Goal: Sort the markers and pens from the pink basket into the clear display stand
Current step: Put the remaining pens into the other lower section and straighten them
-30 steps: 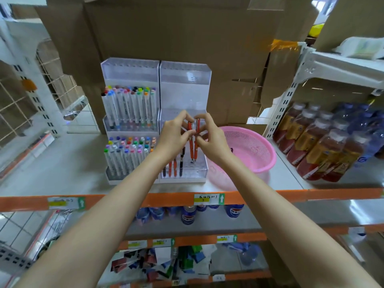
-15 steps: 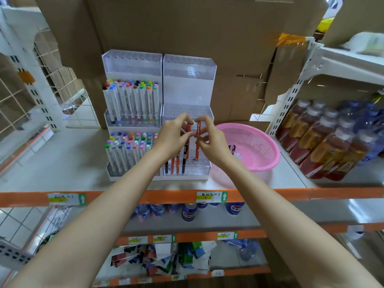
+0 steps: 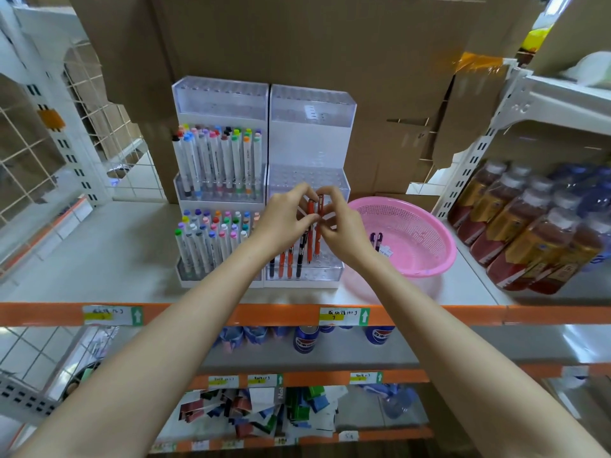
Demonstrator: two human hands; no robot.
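Note:
A clear tiered display stand (image 3: 312, 107) stands on the shelf. Its left half holds two rows of white markers (image 3: 218, 160) with coloured caps. Several red and black pens (image 3: 291, 259) stand in the lowest tier of its right half. My left hand (image 3: 284, 219) pinches an upright orange pen (image 3: 310, 233), and my right hand (image 3: 340, 226) pinches a second orange pen (image 3: 319, 226) right beside it; both pens point down into the lowest tier. The pink basket (image 3: 426, 259) sits just right of the stand, with two dark purple pens (image 3: 377, 240) lying inside.
Cardboard boxes (image 3: 297, 38) rise behind the stand. Shrink-wrapped bottles of brown drink (image 3: 529, 233) fill the shelf to the right. An orange shelf edge (image 3: 231, 314) with price labels runs along the front. A white wire grid (image 3: 29, 153) stands at the left.
Both hands have lowered the two orange pens closer together into the stand's lowest tier. The camera has tilted slightly.

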